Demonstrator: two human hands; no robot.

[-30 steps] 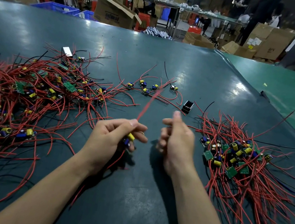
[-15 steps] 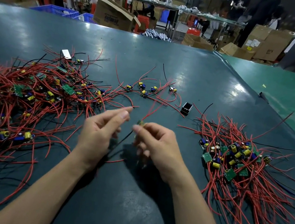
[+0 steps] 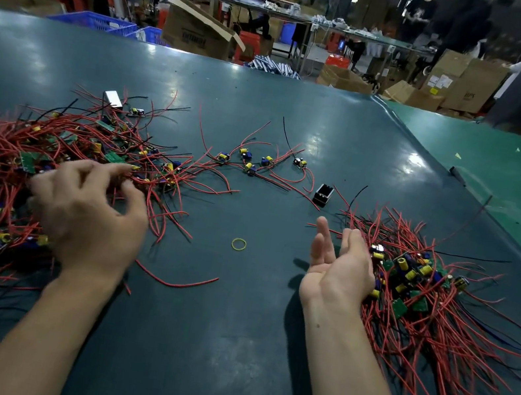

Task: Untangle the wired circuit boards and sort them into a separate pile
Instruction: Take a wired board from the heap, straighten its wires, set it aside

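Note:
A big tangle of red-wired green circuit boards (image 3: 15, 161) covers the table's left side. A separate pile of wired boards (image 3: 416, 294) lies at the right. My left hand (image 3: 86, 212) hovers over the tangle's right edge, blurred, fingers spread and loosely curled, holding nothing that I can see. My right hand (image 3: 340, 267) sits at the left edge of the right pile, palm turned up, fingers straight and empty. A few boards with red leads (image 3: 251, 161) lie apart at the middle back.
The dark green table (image 3: 225, 348) carries a yellow rubber band (image 3: 239, 244) and a loose red wire (image 3: 174, 281) between my hands. A small black box (image 3: 323, 194) and a white block (image 3: 113, 99) lie further back. People and cardboard boxes stand beyond the far edge.
My hands have parted: the right hand swung to the right pile and opened, the board it held is gone from it. The left hand moved left over the tangle.

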